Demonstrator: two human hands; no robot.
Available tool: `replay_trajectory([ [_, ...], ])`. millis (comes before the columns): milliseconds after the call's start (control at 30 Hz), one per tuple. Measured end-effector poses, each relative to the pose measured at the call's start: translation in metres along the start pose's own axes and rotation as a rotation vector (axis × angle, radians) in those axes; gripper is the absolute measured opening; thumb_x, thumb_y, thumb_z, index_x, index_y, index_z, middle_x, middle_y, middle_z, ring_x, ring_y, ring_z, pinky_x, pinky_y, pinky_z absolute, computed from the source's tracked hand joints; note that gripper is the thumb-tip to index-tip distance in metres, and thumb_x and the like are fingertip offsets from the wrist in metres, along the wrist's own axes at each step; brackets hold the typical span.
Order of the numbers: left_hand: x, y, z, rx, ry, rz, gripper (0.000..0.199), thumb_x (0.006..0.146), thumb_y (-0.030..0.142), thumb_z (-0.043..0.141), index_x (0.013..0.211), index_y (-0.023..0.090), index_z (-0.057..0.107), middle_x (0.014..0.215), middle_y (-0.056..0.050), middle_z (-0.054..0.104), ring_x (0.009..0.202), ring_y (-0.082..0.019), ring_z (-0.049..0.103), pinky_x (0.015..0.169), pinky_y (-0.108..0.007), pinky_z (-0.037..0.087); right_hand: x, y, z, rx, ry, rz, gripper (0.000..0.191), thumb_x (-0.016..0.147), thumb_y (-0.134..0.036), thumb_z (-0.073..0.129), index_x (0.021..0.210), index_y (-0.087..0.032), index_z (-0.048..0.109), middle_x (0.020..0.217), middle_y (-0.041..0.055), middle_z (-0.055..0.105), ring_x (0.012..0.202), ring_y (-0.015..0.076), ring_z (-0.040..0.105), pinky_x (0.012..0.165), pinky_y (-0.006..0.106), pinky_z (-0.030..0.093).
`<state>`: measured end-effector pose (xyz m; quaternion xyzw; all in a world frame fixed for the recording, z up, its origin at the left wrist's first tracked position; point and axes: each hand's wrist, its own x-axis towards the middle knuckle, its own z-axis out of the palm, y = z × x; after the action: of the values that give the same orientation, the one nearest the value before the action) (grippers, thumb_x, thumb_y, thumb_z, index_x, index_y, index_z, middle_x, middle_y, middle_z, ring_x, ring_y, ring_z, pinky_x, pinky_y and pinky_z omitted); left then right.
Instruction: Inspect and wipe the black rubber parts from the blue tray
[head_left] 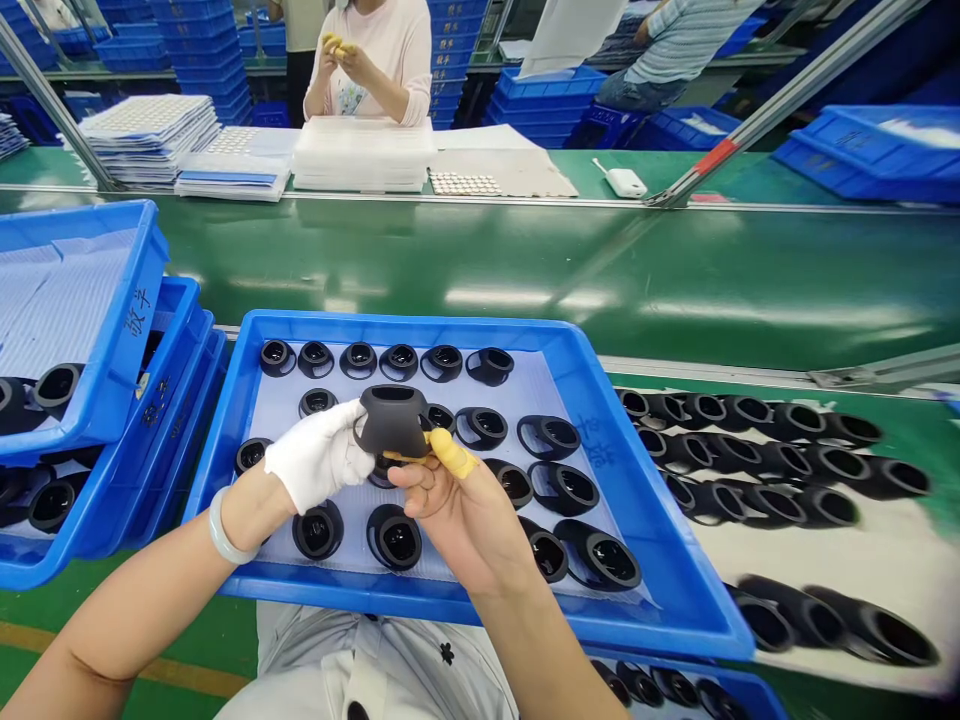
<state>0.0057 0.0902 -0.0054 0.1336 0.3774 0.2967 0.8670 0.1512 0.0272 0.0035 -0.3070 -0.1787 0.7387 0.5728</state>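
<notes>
A black, hollow plastic housing (394,425) with a wide oval opening is held up over a blue tray (405,326). My left hand (319,452), in a white glove, grips its left side. My right hand (465,510) wears yellow finger cots and pinches the housing's lower right edge. Both hands are closed on the same piece, and the right fingertips are partly hidden beneath it. Below, rows of similar black housings (395,538) stand on white lining in the tray, some covered by my hands and arms.
Stacked blue trays (146,380) with black parts stand at left. More black housings (795,460) lie in rows on a pale sheet at right. A green conveyor (525,260) runs ahead. Beyond it are paper stacks (150,140) and a person (375,70) with yellow finger cots.
</notes>
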Motion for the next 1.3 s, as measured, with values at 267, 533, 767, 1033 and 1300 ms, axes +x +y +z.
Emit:
replay_trajectory([
  [267,-0.002,0.003,0.005,-0.099,0.049,-0.011,0.015,0.088,0.022,0.057,0.078,0.012,0.061,0.061,-0.001,0.062,0.043,-0.008,0.058,0.040,-0.015,0.048,0.006,0.000,-0.008,0.126,0.053,0.077,0.011,0.079,-0.025,0.071,0.081,-0.015,0.073,0.080,0.0082,0.074,0.066,0.0163,0.071,0.047,0.015,0.055],
  [533,-0.002,0.002,0.005,-0.100,0.039,-0.029,0.020,0.091,0.021,0.051,0.076,0.011,0.060,0.059,-0.001,0.061,0.040,-0.007,0.055,0.036,-0.013,0.044,0.006,0.000,-0.008,0.073,0.076,0.055,0.020,0.077,-0.031,0.073,0.082,-0.011,0.072,0.077,0.0089,0.073,0.062,0.0161,0.070,0.044,0.015,0.054],
  [767,-0.001,0.001,0.007,-0.074,0.081,-0.026,0.019,0.091,0.021,0.050,0.077,0.011,0.059,0.060,-0.002,0.061,0.041,-0.007,0.055,0.035,-0.012,0.042,0.005,0.001,0.001,0.023,0.093,0.009,0.030,0.069,-0.039,0.078,0.079,-0.013,0.070,0.072,0.0059,0.071,0.058,0.0154,0.067,0.042,0.018,0.052],
  [1033,-0.001,-0.007,0.007,0.151,0.111,0.142,0.023,0.084,0.030,0.059,0.069,0.014,0.056,0.053,0.002,0.054,0.039,-0.009,0.053,0.036,-0.017,0.041,0.003,0.013,-0.012,-0.487,0.378,-0.236,0.050,0.070,-0.041,0.074,0.108,-0.019,0.051,0.091,0.0034,0.060,0.071,0.0143,0.059,0.063,0.028,0.052],
  [1300,-0.015,-0.011,0.013,0.677,0.155,0.331,0.032,0.069,0.044,0.071,0.071,0.016,0.056,0.051,0.001,0.059,0.038,-0.013,0.052,0.041,-0.025,0.043,-0.015,-0.004,-0.022,-1.019,0.112,-0.255,0.066,0.074,-0.039,0.072,0.131,-0.021,0.045,0.109,0.0067,0.059,0.089,0.0192,0.057,0.083,0.037,0.049],
])
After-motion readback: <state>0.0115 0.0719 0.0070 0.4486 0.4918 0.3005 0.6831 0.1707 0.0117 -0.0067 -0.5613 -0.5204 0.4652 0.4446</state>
